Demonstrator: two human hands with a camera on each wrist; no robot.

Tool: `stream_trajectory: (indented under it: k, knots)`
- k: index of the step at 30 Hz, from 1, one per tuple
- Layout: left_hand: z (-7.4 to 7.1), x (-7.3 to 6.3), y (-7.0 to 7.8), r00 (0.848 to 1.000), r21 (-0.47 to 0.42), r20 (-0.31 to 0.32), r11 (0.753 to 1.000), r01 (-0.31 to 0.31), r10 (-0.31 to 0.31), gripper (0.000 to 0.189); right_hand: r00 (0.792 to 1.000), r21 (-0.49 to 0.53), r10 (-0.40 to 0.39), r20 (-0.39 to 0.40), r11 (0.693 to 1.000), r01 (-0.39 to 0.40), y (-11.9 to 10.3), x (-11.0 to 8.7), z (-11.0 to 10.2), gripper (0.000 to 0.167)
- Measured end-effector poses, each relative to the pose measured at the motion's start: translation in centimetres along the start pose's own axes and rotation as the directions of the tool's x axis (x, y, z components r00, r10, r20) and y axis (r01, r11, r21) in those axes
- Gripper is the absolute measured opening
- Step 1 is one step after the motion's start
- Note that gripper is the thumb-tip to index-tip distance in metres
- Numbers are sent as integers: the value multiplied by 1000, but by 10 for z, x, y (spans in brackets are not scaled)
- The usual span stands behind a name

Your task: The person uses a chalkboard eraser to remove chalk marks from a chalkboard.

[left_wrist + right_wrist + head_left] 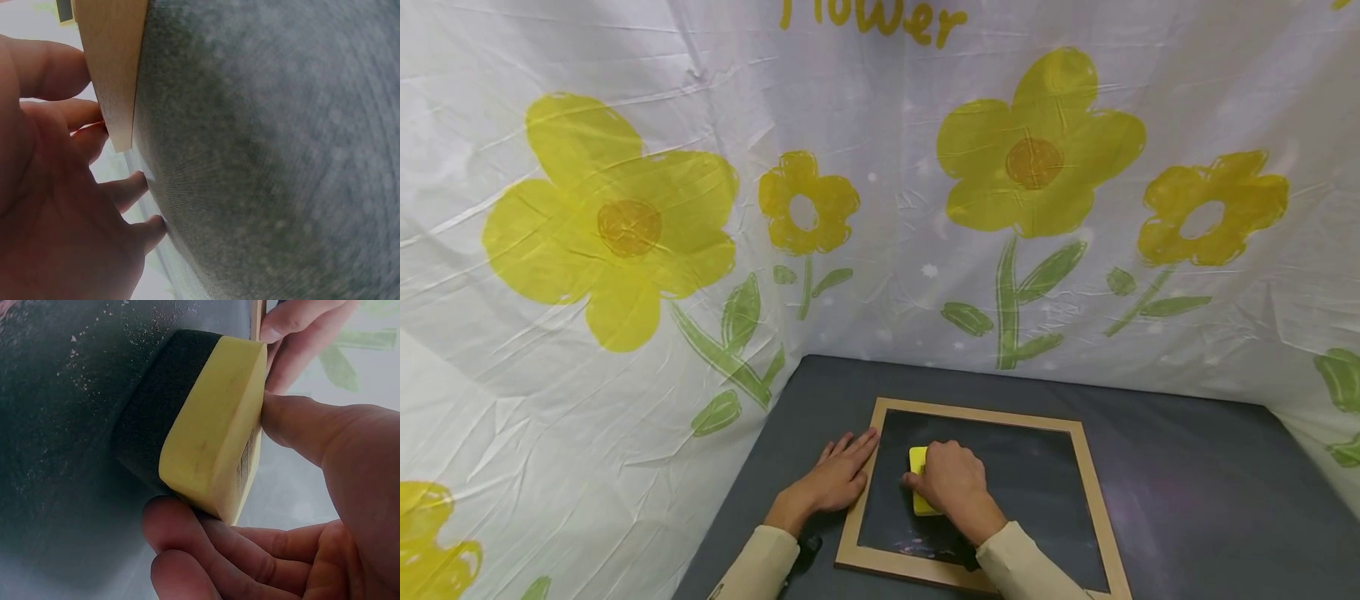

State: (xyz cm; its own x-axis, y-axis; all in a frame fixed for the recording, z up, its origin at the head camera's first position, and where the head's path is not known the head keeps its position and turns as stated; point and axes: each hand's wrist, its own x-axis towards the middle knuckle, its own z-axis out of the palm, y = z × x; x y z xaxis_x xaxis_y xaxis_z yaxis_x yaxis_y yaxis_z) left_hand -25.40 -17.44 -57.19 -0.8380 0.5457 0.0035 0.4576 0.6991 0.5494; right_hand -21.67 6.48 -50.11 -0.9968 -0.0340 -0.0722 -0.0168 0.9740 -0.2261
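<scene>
A chalkboard [1030, 475] in a light wooden frame [985, 412] lies on the dark table. My right hand [957, 483] grips a yellow chalkboard eraser [919, 505] on the left half of the board. In the right wrist view the eraser's black felt side [159, 406] faces the board, with thumb and fingers on its yellow body [206, 422]. My left hand [831, 483] rests along the frame's left side with its fingers extended. The left wrist view has its fingertips touching the wooden edge [115, 69] and the table cloth.
Pale chalk dust [78, 369] speckles the board surface. The dark table [1217, 500] extends to the right of the board. A white curtain [895, 208] printed with yellow flowers hangs behind and at the left. Near the left wrist is a small black object [807, 550], partly hidden.
</scene>
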Motion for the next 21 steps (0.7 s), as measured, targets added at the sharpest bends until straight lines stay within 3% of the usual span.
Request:
stream_trajectory:
  k: [6, 11, 14, 17, 21]
  knots:
    - [-6, -2, 11, 1000, 14, 24, 1000, 20, -20, 65, 1000, 28, 12, 14, 1000, -12, 2, -1, -1, 59]
    - [-5, -4, 11, 1000, 10, -3, 1000, -1, 1, 65, 1000, 43, 12, 13, 999, -13, 5, -1, -1, 57]
    - [-7, -4, 14, 1000, 24, 19, 1000, 10, -11, 65, 1000, 48, 10, 0, 999, -10, 8, -2, -1, 56]
    - [-7, -2, 12, 999, 33, 30, 999, 24, -25, 65, 1000, 49, 13, -3, 999, -13, 10, -2, -2, 57]
    - [3, 2, -1, 1000, 11, -2, 1000, 20, -20, 66, 1000, 46, 27, 6, 999, -28, 14, -3, -3, 58]
